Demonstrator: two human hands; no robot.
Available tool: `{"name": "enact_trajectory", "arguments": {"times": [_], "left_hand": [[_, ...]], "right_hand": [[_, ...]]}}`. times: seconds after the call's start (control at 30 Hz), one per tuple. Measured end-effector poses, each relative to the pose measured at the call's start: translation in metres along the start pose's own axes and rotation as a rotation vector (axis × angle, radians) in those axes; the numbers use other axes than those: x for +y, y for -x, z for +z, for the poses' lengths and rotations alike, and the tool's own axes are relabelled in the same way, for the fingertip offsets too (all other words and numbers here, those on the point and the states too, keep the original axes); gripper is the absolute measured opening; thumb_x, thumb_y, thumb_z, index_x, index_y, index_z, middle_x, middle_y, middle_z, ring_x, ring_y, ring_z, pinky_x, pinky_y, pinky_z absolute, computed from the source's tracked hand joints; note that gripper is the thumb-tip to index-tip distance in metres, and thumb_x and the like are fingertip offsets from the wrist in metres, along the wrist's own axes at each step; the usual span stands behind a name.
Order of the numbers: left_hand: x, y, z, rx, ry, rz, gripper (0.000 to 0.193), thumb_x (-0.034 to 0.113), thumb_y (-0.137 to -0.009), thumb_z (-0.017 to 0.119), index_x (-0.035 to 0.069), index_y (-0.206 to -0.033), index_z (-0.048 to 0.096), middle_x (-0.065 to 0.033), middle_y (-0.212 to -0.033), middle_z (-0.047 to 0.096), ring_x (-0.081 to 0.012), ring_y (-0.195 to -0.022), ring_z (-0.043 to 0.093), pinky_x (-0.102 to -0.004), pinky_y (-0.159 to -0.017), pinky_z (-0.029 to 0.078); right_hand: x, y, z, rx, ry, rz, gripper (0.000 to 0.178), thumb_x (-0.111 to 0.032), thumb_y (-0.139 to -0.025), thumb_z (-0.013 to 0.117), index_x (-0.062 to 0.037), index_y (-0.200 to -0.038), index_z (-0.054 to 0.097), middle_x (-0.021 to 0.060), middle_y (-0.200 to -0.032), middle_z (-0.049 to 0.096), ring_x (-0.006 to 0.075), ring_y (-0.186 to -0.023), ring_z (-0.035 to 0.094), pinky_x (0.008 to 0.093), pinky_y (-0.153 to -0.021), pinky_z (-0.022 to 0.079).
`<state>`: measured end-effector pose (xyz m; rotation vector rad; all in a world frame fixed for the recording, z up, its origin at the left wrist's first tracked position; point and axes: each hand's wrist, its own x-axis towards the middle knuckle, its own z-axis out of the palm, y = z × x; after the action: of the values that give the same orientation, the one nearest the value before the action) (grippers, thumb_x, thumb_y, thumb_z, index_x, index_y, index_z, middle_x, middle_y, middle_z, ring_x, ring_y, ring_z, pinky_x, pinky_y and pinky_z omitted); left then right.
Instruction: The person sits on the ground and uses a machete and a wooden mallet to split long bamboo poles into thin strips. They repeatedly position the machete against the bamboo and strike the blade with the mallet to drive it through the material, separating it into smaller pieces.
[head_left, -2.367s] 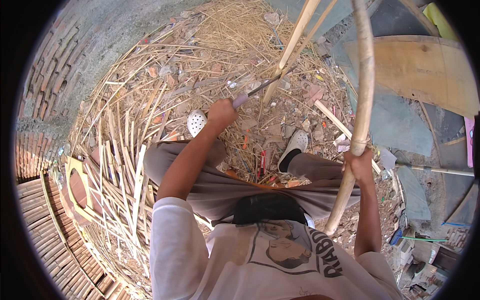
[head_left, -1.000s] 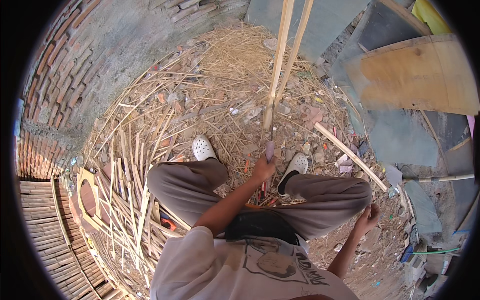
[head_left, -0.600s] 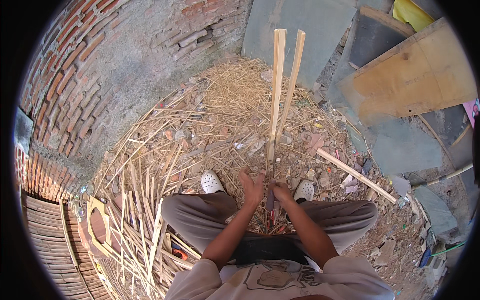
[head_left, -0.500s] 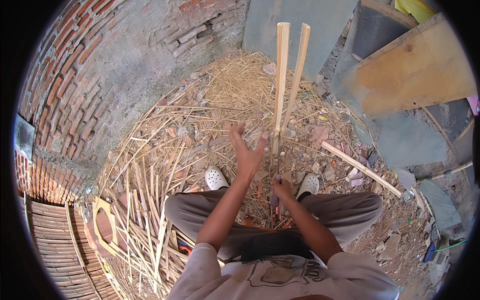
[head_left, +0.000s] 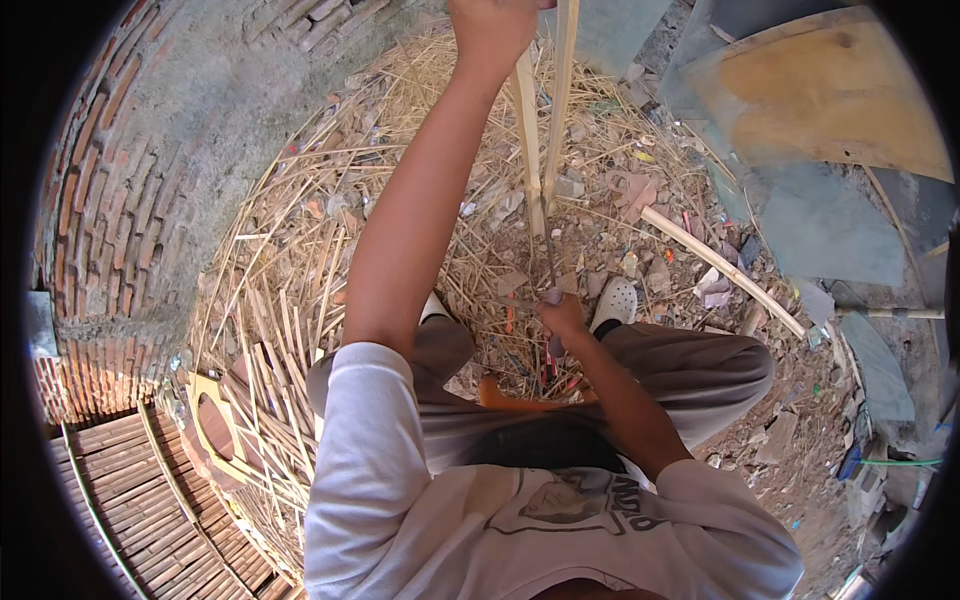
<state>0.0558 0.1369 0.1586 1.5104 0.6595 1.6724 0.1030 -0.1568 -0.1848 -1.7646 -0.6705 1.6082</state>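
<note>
A pale split piece of bamboo stands upright in front of me, its two halves spread apart: the left half point(head_left: 529, 130) and the right half point(head_left: 560, 110). High up at the top edge, my left hand point(head_left: 495, 35) is closed around the left half; its fingertips are partly cut off by the picture's edge. Low down between my knees, my right hand point(head_left: 563, 318) grips the dark handle of a knife point(head_left: 550, 262). Its narrow blade points up to the lower end of the bamboo, where the halves meet.
Straw-like shavings point(head_left: 420, 90) and rubble cover the ground. A loose bamboo strip point(head_left: 725, 268) lies at right, a heap of thin strips point(head_left: 285, 400) at left. Brick wall point(head_left: 110, 190) rises at far left; flat boards point(head_left: 820, 90) lean at far right. My white clogs point(head_left: 615, 302) flank the knife.
My left hand has gone from open beside the bamboo's lower part up to its upper part and closed on the left half. The bamboo tilts left more. My right hand keeps the knife.
</note>
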Motion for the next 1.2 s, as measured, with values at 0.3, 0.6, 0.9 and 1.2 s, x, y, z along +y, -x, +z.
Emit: {"name": "enact_trajectory", "arguments": {"times": [0.3, 0.6, 0.9, 1.2], "left_hand": [[0.001, -0.024, -0.019, 0.199, -0.003, -0.062, 0.04, 0.035, -0.101, 0.052, -0.005, -0.096, 0.055, -0.0158, -0.075, 0.064, -0.0253, -0.066, 0.069, -0.035, -0.059, 0.058], [-0.015, -0.029, -0.079, 0.249, -0.054, -0.031, 0.043, 0.041, -0.099, 0.054, -0.001, -0.095, 0.054, -0.0155, -0.071, 0.063, -0.0236, -0.054, 0.066, -0.033, -0.047, 0.054], [0.006, 0.001, -0.1, 0.279, -0.061, 0.004, 0.039, 0.038, -0.101, 0.051, -0.001, -0.1, 0.054, -0.0161, -0.067, 0.064, -0.0218, -0.05, 0.063, -0.0312, -0.045, 0.051], [0.057, 0.02, -0.12, 0.26, -0.143, 0.046, 0.051, 0.046, -0.1, 0.049, -0.005, -0.1, 0.051, -0.0207, -0.073, 0.067, -0.022, -0.054, 0.065, -0.0318, -0.052, 0.055]], "right_hand": [[-0.011, 0.007, 0.014, -0.692, -1.072, 0.242, 0.015, -0.002, -0.084, 0.062, -0.0054, -0.077, 0.049, 0.0018, -0.052, 0.045, 0.0154, -0.037, 0.044, 0.0345, -0.039, 0.039], [-0.036, -0.011, -0.006, -0.185, -0.342, 0.103, 0.011, -0.003, -0.082, 0.063, -0.0045, -0.078, 0.053, 0.0022, -0.055, 0.05, 0.0132, -0.04, 0.047, 0.0319, -0.039, 0.039], [-0.122, 0.009, -0.027, 0.028, -0.111, -0.506, 0.009, -0.004, -0.079, 0.064, 0.001, -0.079, 0.056, 0.0039, -0.059, 0.056, 0.0111, -0.047, 0.053, 0.0291, -0.044, 0.042], [0.133, -0.116, -0.038, 0.042, 0.272, 0.064, 0.012, -0.004, -0.075, 0.067, 0.0045, -0.081, 0.061, 0.0118, -0.06, 0.058, 0.0208, -0.045, 0.054, 0.0391, -0.042, 0.042]]}}
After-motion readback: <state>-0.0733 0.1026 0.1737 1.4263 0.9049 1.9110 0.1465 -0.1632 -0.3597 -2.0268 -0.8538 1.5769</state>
